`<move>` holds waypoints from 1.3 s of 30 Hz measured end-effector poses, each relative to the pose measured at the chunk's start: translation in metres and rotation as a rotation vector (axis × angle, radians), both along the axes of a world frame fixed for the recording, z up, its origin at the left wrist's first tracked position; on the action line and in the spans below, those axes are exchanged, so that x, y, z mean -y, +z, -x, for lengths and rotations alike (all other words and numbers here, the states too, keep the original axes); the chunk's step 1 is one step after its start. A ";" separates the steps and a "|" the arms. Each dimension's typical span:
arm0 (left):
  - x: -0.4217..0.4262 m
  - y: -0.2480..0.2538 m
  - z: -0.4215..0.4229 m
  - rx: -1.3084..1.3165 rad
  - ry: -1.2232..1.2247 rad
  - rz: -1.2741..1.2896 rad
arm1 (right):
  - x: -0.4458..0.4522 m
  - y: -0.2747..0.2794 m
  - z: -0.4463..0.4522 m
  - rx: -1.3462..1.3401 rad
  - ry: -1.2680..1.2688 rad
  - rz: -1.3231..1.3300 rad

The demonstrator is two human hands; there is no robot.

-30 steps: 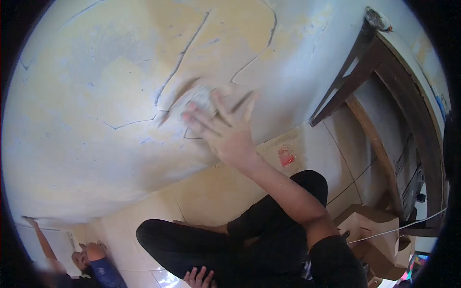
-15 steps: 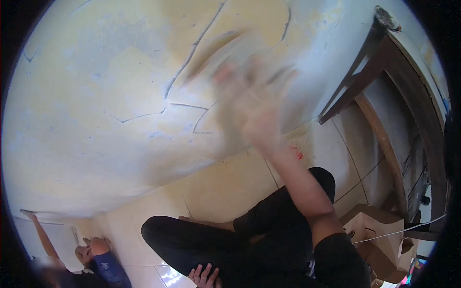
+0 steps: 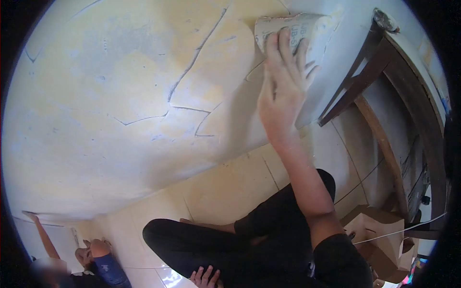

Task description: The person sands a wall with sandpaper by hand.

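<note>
Counting one sheet of sandpaper (image 3: 300, 28), two own hands, and one other person's arm (image 3: 45, 237) stretched to the wall (image 3: 134, 96) at eight o'clock. Pressing the sandpaper against the wall at one o'clock under the flat, slightly spread fingers of the right hand (image 3: 285, 72). Resting the left hand (image 3: 205, 277) on black trousers (image 3: 192, 240) at six, impossible to say whether gripping anything. Around: patchy yellow-white plaster with dark cracks, pale floor tiles (image 3: 221, 182), brown cardboard (image 3: 379, 225) at four. Sandpaper greyish, letter-printed, uneven along the top edge

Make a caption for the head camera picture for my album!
Right hand presses sandpaper against a cracked wall; left hand rests on black trousers.
</note>
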State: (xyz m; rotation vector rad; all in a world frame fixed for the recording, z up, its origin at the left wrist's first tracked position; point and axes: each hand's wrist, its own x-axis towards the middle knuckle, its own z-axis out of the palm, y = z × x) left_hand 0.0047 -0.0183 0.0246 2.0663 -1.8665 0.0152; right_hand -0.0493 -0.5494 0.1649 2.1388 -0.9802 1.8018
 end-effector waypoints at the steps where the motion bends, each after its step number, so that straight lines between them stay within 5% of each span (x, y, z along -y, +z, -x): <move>1: -0.001 -0.001 0.001 -0.009 -0.001 -0.004 | 0.000 0.001 -0.002 0.063 0.002 -0.014; 6: 0.004 0.005 0.000 0.006 -0.006 -0.036 | -0.047 -0.051 -0.030 -0.413 0.416 0.041; 9: 0.000 0.007 0.000 0.085 -0.023 -0.058 | -0.009 -0.015 -0.001 -0.247 0.133 0.065; 12: -0.001 0.006 0.000 0.070 -0.003 -0.065 | 0.011 0.009 0.005 0.147 0.151 0.025; 19: 0.003 0.001 0.004 0.038 0.007 0.022 | -0.031 -0.027 -0.010 -0.406 0.180 0.090; 21: 0.002 0.001 0.004 0.044 0.008 0.016 | -0.013 0.005 0.013 -0.261 -0.024 -0.019; 24: 0.000 0.005 0.004 0.048 0.009 -0.040 | 0.012 0.012 0.008 0.224 0.091 -0.019; 30: 0.006 0.000 0.001 0.031 -0.015 0.011 | -0.039 -0.038 -0.016 -0.406 0.270 0.061; 36: 0.002 0.001 0.003 0.005 0.010 0.003 | 0.013 0.002 0.010 0.116 0.000 -0.028; 39: 0.002 0.001 0.002 -0.007 -0.006 -0.013 | -0.033 -0.028 -0.015 -0.261 0.121 -0.016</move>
